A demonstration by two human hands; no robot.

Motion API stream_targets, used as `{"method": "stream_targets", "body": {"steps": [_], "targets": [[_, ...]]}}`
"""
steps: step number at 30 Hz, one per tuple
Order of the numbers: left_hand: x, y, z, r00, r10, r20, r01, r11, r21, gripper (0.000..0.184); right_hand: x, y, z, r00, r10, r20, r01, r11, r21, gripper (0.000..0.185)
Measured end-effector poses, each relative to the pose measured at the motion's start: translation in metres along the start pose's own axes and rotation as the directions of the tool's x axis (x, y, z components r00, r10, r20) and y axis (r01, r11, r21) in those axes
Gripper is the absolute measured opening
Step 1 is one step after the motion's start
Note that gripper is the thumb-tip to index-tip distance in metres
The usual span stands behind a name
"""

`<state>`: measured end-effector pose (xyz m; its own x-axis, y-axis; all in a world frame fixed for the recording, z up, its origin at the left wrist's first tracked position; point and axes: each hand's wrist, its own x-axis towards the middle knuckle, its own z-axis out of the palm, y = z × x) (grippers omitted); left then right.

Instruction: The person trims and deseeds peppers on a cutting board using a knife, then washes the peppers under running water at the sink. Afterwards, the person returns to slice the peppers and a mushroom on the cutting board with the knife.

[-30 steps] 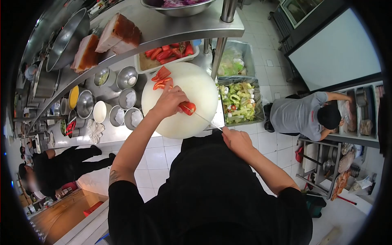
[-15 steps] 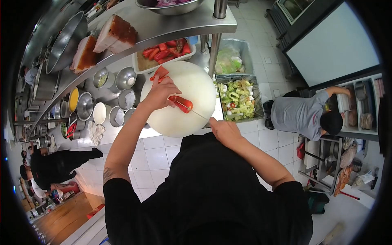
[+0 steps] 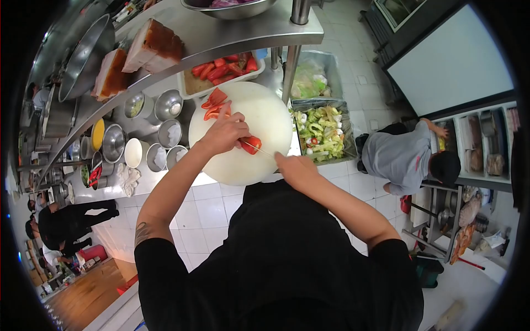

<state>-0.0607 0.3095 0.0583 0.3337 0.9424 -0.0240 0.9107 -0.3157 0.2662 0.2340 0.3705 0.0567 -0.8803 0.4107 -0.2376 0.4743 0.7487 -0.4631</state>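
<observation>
A round white cutting board [image 3: 270,113] lies on the steel counter before me. My left hand [image 3: 227,133] is closed over a red pepper [image 3: 252,144] on the board, its fingers hiding the pepper's far end. In my right hand [image 3: 298,171] is the handle of a knife [image 3: 268,152], whose thin blade reaches left to the pepper's near end. Whether the edge is inside the flesh cannot be made out. Cut red pepper pieces [image 3: 214,98] rest near the board's upper left, just beyond my left fingertips.
Behind the board stands a white tray of red peppers [image 3: 223,69]. Bins of chopped greens [image 3: 323,129] sit to the right. Steel bowls [image 3: 169,103] line the counter at left. A steel shelf [image 3: 237,36] with pork blocks [image 3: 153,47] overhangs. A co-worker [image 3: 400,154] bends at right.
My left hand has come down and right from the cut pieces onto the pepper, leaving a piece behind. My right hand and knife have shifted slightly left. The co-worker's arm has moved.
</observation>
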Motion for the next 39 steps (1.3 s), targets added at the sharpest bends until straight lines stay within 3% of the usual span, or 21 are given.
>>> {"method": "stream_targets", "body": {"steps": [4,8,10,11,13,15,16,18,20,21,23,24,26,28,30,33,35,36,38,39], "targets": [[0.001,0.001,0.002,1.0,-0.013,0.018,0.011,0.998,0.068,0.045,0.013,-0.011,-0.001,0.999,-0.003,0.042,0.004,1.0,-0.019,0.018],[-0.007,0.006,0.002,0.999,-0.032,-0.034,0.034,0.997,0.066,0.052,-0.073,0.02,-0.033,0.955,0.177,0.238,-0.157,0.982,-0.101,0.017],[-0.021,0.007,0.006,0.954,-0.296,-0.038,0.271,0.913,-0.304,0.051,-0.118,0.038,-0.07,0.904,0.209,0.372,-0.179,0.977,-0.112,0.027],[-0.029,0.012,0.009,0.955,-0.295,-0.037,0.271,0.913,-0.304,0.051,-0.116,0.036,-0.069,0.904,0.209,0.373,-0.18,0.977,-0.111,0.027],[-0.043,0.022,0.019,0.855,-0.506,-0.113,0.366,0.743,-0.561,0.056,-0.107,0.034,-0.059,0.982,0.189,-0.005,-0.189,0.981,0.039,0.039],[-0.049,0.025,0.031,0.814,-0.56,-0.154,0.383,0.716,-0.583,0.053,-0.068,0.035,-0.019,0.949,0.16,-0.273,-0.13,0.984,0.124,0.053],[-0.051,0.022,0.036,0.803,-0.592,-0.067,0.44,0.666,-0.603,0.049,-0.044,0.029,-0.007,0.917,0.169,-0.36,-0.137,0.984,0.114,0.055],[-0.054,0.012,0.048,0.787,-0.617,0.015,0.494,0.615,-0.614,0.045,-0.003,0.025,0.013,0.896,0.16,-0.414,-0.148,0.987,0.061,0.057],[-0.057,0.0,0.063,0.756,-0.647,0.094,0.447,0.407,-0.797,0.034,0.024,0.024,0.021,0.899,0.152,-0.411,-0.147,0.988,0.044,0.056],[-0.057,-0.003,0.064,0.756,-0.648,0.088,0.444,0.41,-0.797,0.034,0.033,0.023,0.021,0.903,0.146,-0.405,-0.148,0.989,0.027,0.055],[-0.06,-0.007,0.067,0.701,-0.7,0.137,0.302,0.118,-0.946,0.029,0.041,0.024,0.018,0.885,0.063,-0.462,-0.103,0.993,-0.061,0.054],[-0.063,-0.004,0.069,0.697,-0.704,0.136,0.301,0.116,-0.947,0.029,0.045,0.02,0.011,0.849,-0.014,-0.529,-0.039,0.995,-0.089,0.053],[-0.062,0.004,0.072,0.606,-0.795,-0.019,0.237,0.204,-0.95,0.027,0.047,0.005,0.0,0.802,-0.092,-0.591,0.024,0.992,-0.121,0.052],[-0.065,0.016,0.085,0.55,-0.834,-0.053,0.204,0.195,-0.959,0.027,0.053,-0.023,-0.003,0.934,0.021,-0.358,0.066,0.972,0.228,0.06],[-0.067,0.03,0.096,0.456,-0.883,-0.111,0.124,0.187,-0.975,0.026,0.063,-0.042,0.01,0.949,0.051,-0.311,0.039,0.961,0.274,0.067],[-0.065,0.034,0.09,0.402,-0.909,-0.112,0.055,0.147,-0.988,0.027,0.074,-0.043,0.042,0.965,0.048,-0.257,0.035,0.949,0.312,0.082],[-0.062,0.025,0.077,0.391,-0.911,-0.127,0.077,0.17,-0.982,0.026,0.072,-0.042,0.047,0.956,0.03,-0.291,0.064,0.95,0.306,0.079],[-0.058,0.022,0.067,0.392,-0.902,-0.179,0.136,0.249,-0.959,0.025,0.074,-0.041,0.044,0.957,0.02,-0.289,0.072,0.95,0.304,0.079],[-0.048,0.017,0.051,0.39,-0.887,-0.248,0.189,0.341,-0.921,0.024,0.078,-0.033,0.033,0.926,-0.002,-0.378,0.207,0.839,0.503,0.068],[-0.042,0.017,0.044,0.389,-0.886,-0.251,0.188,0.343,-0.92,0.024,0.082,-0.029,0.026,0.925,-0.004,-0.38,0.21,0.839,0.502,0.068]]}}
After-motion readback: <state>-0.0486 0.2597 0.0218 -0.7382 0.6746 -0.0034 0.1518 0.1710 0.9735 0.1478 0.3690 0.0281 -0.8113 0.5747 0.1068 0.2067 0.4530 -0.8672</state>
